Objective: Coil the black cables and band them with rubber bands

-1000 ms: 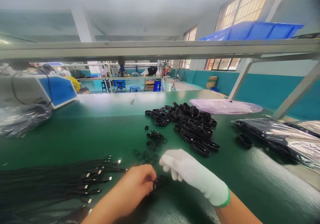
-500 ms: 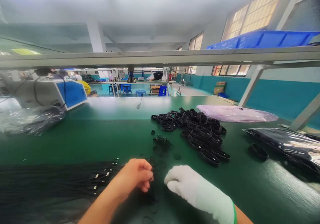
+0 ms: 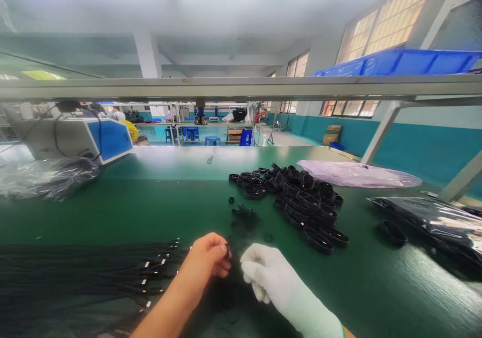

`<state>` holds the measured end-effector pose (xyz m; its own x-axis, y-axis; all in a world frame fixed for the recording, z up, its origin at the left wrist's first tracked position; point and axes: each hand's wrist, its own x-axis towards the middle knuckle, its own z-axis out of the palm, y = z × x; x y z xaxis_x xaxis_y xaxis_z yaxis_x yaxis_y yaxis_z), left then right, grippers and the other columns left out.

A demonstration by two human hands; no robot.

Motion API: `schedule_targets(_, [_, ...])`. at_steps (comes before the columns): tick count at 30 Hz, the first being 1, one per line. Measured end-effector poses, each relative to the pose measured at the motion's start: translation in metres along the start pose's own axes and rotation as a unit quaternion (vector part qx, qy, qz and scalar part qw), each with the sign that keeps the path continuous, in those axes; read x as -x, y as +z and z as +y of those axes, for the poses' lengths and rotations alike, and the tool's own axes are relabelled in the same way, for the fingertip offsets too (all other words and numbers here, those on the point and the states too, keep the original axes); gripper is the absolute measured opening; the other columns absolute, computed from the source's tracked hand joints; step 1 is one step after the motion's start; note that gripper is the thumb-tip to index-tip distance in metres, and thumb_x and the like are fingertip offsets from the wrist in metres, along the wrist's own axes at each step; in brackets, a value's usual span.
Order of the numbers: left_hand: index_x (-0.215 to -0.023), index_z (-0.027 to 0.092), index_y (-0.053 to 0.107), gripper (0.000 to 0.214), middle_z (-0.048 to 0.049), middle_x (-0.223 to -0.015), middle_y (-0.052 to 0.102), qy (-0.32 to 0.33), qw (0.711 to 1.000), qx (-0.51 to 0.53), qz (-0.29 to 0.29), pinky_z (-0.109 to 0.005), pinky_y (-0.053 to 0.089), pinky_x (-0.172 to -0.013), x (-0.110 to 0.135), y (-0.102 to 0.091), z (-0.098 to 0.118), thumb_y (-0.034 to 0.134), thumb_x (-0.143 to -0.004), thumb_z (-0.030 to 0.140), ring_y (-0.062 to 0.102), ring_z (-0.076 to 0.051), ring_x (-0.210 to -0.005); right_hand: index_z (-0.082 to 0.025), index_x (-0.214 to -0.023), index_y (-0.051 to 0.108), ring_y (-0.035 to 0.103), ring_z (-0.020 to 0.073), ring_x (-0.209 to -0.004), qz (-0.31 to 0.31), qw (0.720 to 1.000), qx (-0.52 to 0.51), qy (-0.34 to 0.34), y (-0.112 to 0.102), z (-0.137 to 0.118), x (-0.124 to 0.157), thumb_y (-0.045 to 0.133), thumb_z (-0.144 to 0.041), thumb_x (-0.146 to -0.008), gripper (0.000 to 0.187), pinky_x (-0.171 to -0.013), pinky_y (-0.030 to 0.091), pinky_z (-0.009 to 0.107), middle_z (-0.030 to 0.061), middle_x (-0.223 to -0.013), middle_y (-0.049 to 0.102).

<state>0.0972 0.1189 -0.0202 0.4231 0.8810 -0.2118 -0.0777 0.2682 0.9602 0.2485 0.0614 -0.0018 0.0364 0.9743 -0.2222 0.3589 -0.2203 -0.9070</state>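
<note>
A: Start at the left.
B: A machine (image 3: 107, 139) with a blue side; nearer, black cables (image 3: 94, 272), some white-tipped, lie across the green tabletop (image 3: 181, 207).
A: And the hands?
B: The bare left hand (image 3: 211, 255) pinches a small dark piece (image 3: 227, 248) between thumb and forefinger, just right of the cable ends. Beyond it lie small black loops (image 3: 244, 215), rather blurred. The gloved right hand (image 3: 268, 272) is near the left, not touching, its fingers curled; I can't tell whether they grip anything.
A: Which step, then?
B: I'd judge fine handling of that piece. The next move seems to call for a light, exact pinch.
A: Further right?
B: A heap of black coils (image 3: 307, 200), then one lone coil (image 3: 392, 232) beside a glossy packet (image 3: 433, 220).
A: Any writing?
B: No brand or label I can read.
</note>
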Motion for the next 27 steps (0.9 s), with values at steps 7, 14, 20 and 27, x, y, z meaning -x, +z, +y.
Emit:
schedule_targets(7, [-0.071,0.016,0.054,0.028,0.0060,-0.063,0.050,0.029,0.997,0.050,0.047,-0.017,0.042,-0.052,-0.006,-0.021,0.012,0.072,-0.064,0.035,0.047,-0.006,-0.055,-0.020,-0.061,0.048,0.044,0.0101,-0.049,-0.037,0.993,0.109,-0.031,-0.009,-0.002,0.008,0.045,-0.015,-0.066,0.007,-0.047,0.032,0.022,-0.0039,-0.056,0.049])
schedule_targets(14, [-0.073,0.015,0.056,0.031,0.0031,-0.063,0.057,-0.002,0.999,0.043,-0.015,-0.021,0.046,-0.052,-0.001,-0.013,0.012,0.077,-0.059,0.033,0.055,-0.008,-0.054,-0.021,-0.086,0.065,0.055,0.0185,-0.074,0.029,0.980,0.190,-0.054,-0.004,0.002,0.005,0.046,-0.023,-0.077,0.022,-0.070,0.041,0.031,0.0041,-0.081,0.064])
schedule_targets(20, [-0.073,0.011,0.060,0.021,-0.0045,-0.065,0.065,-0.025,0.998,-0.002,-0.057,-0.023,0.048,-0.053,0.005,0.006,0.001,0.069,-0.066,0.029,0.061,-0.013,-0.055,-0.018,-0.079,0.059,0.040,0.0091,-0.044,0.067,0.996,-0.037,-0.055,0.003,0.005,-0.003,0.049,-0.032,-0.076,0.018,-0.044,0.032,0.023,-0.0035,-0.058,0.050])
schedule_targets(27, [-0.077,0.013,0.061,0.016,-0.0004,-0.063,0.061,0.027,0.998,-0.055,-0.011,-0.022,0.042,-0.053,0.001,0.005,0.000,0.060,-0.071,0.028,0.055,-0.010,-0.054,-0.018,-0.064,0.053,0.042,0.0073,-0.042,0.078,0.995,-0.020,-0.060,-0.005,0.005,-0.002,0.049,-0.026,-0.074,0.014,-0.044,0.030,0.021,-0.0045,-0.055,0.050])
